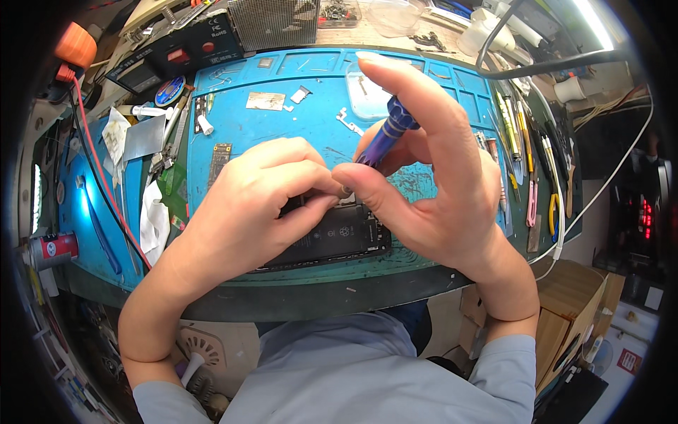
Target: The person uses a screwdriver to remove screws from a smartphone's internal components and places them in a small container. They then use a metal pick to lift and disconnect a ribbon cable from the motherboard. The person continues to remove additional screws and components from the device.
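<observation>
An opened black phone (332,237) lies on the blue work mat (282,127) near the mat's front edge, its insides facing up. My left hand (247,205) rests on the phone's upper left, fingertips pinched together at its top edge. My right hand (431,177) holds a blue and purple screwdriver (388,131) between thumb and fingers, index finger stretched over its cap. The tip points down at the phone's top edge, right beside my left fingertips, and is hidden by the fingers.
Small metal parts (267,101) and a circuit board (219,157) lie on the mat's far half. Tweezers and hand tools (526,152) line the right side. A power supply (176,53) stands at the back left, with a red wire (102,177) trailing forward. White tissue (153,219) lies left.
</observation>
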Tool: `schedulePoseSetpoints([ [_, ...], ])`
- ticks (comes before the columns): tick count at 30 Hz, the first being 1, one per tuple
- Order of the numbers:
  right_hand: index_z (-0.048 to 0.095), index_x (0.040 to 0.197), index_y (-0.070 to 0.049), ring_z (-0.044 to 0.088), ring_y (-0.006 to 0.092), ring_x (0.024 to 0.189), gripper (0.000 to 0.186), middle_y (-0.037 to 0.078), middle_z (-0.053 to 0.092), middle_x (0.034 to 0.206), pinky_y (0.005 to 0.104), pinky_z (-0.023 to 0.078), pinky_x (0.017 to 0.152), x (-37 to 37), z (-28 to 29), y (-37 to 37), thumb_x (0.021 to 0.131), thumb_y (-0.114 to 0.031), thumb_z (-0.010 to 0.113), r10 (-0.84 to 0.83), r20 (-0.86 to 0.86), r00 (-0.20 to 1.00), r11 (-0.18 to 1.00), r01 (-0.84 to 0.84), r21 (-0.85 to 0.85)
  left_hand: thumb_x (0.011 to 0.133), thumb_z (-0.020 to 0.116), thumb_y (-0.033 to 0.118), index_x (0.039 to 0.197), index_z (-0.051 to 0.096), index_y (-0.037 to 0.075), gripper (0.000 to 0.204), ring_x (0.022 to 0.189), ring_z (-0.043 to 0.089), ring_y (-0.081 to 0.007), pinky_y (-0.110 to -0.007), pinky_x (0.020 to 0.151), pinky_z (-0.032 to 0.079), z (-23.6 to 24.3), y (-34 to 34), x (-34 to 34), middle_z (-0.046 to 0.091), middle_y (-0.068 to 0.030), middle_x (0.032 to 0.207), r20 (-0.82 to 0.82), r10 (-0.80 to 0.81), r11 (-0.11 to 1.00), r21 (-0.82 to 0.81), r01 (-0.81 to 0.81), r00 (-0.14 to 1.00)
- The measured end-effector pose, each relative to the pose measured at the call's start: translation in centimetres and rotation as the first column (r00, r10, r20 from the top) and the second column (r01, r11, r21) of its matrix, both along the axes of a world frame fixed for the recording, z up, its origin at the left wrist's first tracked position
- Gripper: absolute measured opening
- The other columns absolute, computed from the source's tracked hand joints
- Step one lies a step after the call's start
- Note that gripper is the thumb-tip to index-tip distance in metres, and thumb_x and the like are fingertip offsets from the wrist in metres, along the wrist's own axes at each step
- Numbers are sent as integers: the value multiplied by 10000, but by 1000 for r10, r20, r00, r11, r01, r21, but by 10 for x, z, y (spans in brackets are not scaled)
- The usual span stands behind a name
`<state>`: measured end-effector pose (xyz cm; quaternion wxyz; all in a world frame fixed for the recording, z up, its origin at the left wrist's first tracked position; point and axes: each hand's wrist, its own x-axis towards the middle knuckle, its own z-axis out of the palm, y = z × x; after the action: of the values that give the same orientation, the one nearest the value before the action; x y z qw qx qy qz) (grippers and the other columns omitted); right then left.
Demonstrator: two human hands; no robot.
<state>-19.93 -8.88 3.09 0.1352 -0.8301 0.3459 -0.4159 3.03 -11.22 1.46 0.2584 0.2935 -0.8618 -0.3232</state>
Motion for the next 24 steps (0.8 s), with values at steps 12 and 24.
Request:
schedulePoseSetpoints([
  [12,459,1485,109,733,174,897,718,223,583,1471,292,660,732,-1,0,0,901,-59,843,22,-10,1000,999,-22,-24,836,762,-9,993,729,31,166,889,691,-269,-355,767,558,1,-1,1,703,-85,982,12,-16,1000,-15,16,1000],
  [24,460,1477,111,731,184,905,723,235,593,1463,297,660,741,0,-1,-1,892,-54,852,23,-11,1000,998,-24,-59,844,757,-2,983,720,25,147,888,693,-278,-361,767,557,3,0,0,705,-88,990,7,-11,1000,-15,11,1000],
])
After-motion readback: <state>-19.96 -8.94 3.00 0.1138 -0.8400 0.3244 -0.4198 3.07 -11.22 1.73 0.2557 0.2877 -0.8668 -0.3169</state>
